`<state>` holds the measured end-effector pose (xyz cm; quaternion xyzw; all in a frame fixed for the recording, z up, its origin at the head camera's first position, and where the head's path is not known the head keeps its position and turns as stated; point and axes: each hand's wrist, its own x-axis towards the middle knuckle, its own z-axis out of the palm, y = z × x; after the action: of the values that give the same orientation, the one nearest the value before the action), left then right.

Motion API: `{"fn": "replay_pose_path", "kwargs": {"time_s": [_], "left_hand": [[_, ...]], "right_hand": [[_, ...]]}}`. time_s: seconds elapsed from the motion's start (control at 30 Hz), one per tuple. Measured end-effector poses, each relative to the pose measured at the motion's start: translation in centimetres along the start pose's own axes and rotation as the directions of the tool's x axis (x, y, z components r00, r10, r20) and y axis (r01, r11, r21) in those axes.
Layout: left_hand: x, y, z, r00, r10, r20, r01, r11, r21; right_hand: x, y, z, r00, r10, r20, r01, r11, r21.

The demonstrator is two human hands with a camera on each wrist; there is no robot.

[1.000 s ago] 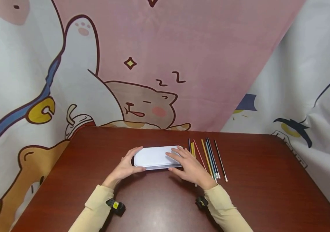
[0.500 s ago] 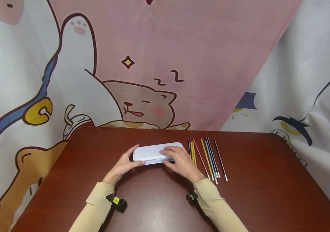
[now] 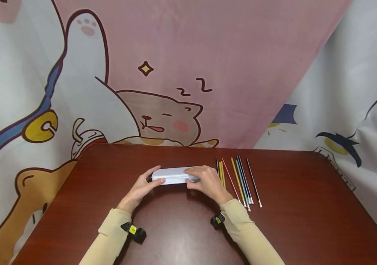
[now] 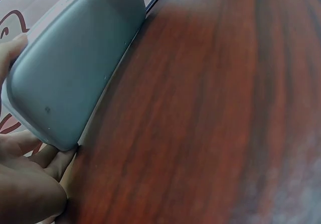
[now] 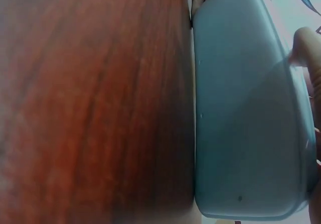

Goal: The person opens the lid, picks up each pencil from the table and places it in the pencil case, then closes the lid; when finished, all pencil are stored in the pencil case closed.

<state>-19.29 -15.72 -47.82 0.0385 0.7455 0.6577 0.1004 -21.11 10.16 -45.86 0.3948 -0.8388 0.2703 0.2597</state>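
A white, long pencil case with rounded corners (image 3: 170, 172) is held between both hands, its front side tipped up toward the head camera. My left hand (image 3: 138, 189) grips the left end, thumb on the front edge and fingers around the far corner. At the other end my right hand (image 3: 209, 186) holds the case, with its thumb at the front edge near the seam and fingers across the lid. The lid looks closed. Both wrist views show the case's smooth underside (image 4: 80, 68) raised off the tabletop along the near side; what is inside cannot be seen.
Several pencils with white eraser ends lie side by side right of the case, among them a red pencil (image 3: 230, 180) and a black pencil (image 3: 253, 183). They rest on a dark red-brown wooden table (image 3: 307, 206). Behind it hangs a cartoon-printed cloth (image 3: 241, 73).
The case has tipped so its front side faces me more. My right hand has shifted left and its thumb and fingers have closed onto the case. The left hand keeps its hold.
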Motion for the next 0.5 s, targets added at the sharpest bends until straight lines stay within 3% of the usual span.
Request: {"fn": "replay_pose_path", "kwargs": {"time_s": [0.5], "left_hand": [[0.07,0.08,0.00,1.000,0.002,0.007,-0.001,0.998,-0.056]], "right_hand": [[0.13,0.24,-0.10,0.998,-0.031,-0.046,0.034,0.998,0.058]]}}
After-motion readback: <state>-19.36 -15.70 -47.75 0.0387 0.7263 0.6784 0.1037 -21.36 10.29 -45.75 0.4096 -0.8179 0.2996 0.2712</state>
